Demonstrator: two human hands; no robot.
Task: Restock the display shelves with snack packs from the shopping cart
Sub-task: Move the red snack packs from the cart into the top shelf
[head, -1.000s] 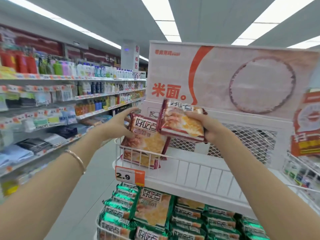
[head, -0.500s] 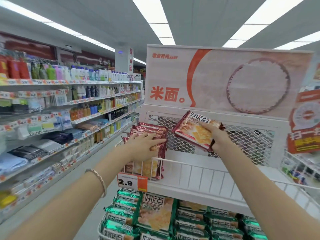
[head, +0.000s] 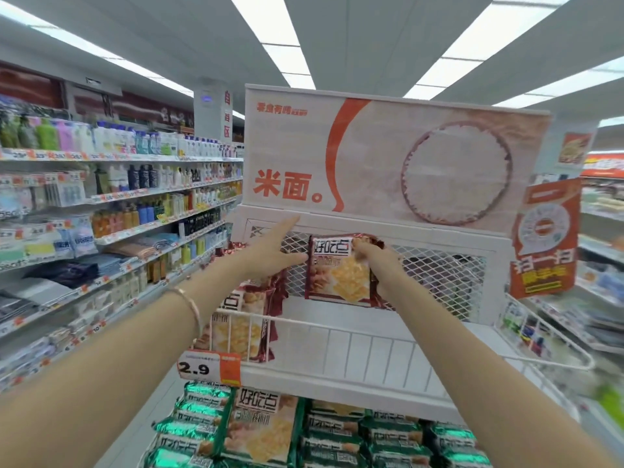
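The right grip (head: 378, 265) pinches a pack (head: 337, 278) upright before the mesh (head: 439, 275); left grip (head: 270, 255) spread beside it (other packs (head: 243, 329) lean leftward). Green packs (head: 388, 437) below, toiletry shelves (head: 118, 197) left.

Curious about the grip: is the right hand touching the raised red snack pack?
Touching: head view shows the right hand gripping the red snack pack by its edge.

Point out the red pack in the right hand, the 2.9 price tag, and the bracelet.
red pack (head: 337, 275), head view, printed front face.
price tag (head: 196, 369), head view, white part with digits.
bracelet (head: 190, 304), head view, band's middle.
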